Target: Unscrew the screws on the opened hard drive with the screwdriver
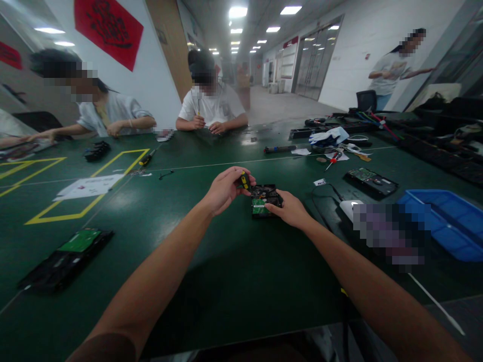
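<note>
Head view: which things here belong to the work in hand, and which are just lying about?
In use:
- yellow-and-black tool, in the left hand
- black drive with a green board, held by the right hand

Apparently just lying about:
- white paper
- blue tray
- two untouched drives, far left and right

A glossy dark-green bench [222, 301] carries a black rectangular hard drive [264, 198] with a green circuit board [258, 207] at centre, white paper sheets [88, 187] over yellow tape [53, 219], a yellow-and-black screwdriver [145, 160] and, at right, a blue plastic tray [449, 218].
</note>
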`<action>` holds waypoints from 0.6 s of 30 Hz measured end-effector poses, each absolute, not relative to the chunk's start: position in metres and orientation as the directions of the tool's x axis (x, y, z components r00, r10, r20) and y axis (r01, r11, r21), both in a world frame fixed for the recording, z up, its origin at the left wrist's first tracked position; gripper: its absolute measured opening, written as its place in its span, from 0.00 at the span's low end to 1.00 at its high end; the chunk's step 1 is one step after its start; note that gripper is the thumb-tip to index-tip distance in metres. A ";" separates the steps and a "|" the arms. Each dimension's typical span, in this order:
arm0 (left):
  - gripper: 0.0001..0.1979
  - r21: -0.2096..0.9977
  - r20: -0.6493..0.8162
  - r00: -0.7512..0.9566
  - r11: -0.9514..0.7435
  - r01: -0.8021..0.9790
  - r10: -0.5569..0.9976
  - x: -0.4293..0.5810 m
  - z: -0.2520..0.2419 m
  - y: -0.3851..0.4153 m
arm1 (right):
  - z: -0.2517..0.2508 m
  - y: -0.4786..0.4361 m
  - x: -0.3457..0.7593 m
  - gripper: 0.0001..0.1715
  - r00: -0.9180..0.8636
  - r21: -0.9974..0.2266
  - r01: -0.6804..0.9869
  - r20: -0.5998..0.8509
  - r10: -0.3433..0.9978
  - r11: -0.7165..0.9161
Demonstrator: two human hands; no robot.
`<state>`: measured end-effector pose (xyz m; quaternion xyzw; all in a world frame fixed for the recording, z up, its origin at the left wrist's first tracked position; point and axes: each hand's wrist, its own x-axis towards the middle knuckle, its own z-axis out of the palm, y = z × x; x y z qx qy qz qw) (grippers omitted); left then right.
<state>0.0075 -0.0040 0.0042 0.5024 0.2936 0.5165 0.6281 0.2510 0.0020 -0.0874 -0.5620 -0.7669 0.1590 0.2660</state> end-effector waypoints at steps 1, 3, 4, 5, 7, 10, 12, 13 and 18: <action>0.09 0.936 0.155 0.301 -0.042 -0.350 0.941 0.008 0.003 -0.004 | -0.087 0.002 0.251 0.32 -0.226 -0.543 0.779 0.225 0.948 0.315; 0.10 0.942 0.161 0.316 -0.050 -0.333 0.935 0.008 0.002 -0.004 | -0.087 0.003 0.251 0.32 -0.229 -0.542 0.781 0.215 0.950 0.311; 0.10 0.946 0.163 0.323 -0.054 -0.321 0.932 0.008 0.002 -0.004 | -0.087 0.003 0.251 0.32 -0.229 -0.541 0.782 0.215 0.950 0.310; 0.10 0.949 0.165 0.325 -0.061 -0.308 0.931 0.008 0.002 -0.004 | -0.088 0.003 0.251 0.32 -0.231 -0.539 0.781 0.217 0.948 0.314; 0.11 0.957 0.171 0.333 -0.076 -0.280 0.927 0.007 0.002 -0.004 | -0.088 0.003 0.251 0.31 -0.233 -0.539 0.779 0.224 0.946 0.319; 0.13 0.966 0.179 0.354 -0.095 -0.240 0.918 0.006 0.003 -0.004 | -0.088 0.002 0.250 0.32 -0.226 -0.544 0.779 0.221 0.949 0.312; 0.13 0.969 0.175 0.357 -0.097 -0.227 0.918 0.005 0.003 -0.004 | -0.088 0.002 0.251 0.32 -0.222 -0.544 0.780 0.221 0.949 0.309; 0.13 0.969 0.174 0.351 -0.096 -0.229 0.920 0.005 0.003 -0.004 | -0.088 0.002 0.251 0.32 -0.224 -0.542 0.780 0.225 0.948 0.313; 0.10 0.964 0.186 0.311 -0.112 -0.239 0.932 0.005 0.003 -0.003 | -0.090 0.002 0.250 0.33 -0.212 -0.556 0.772 0.229 0.950 0.306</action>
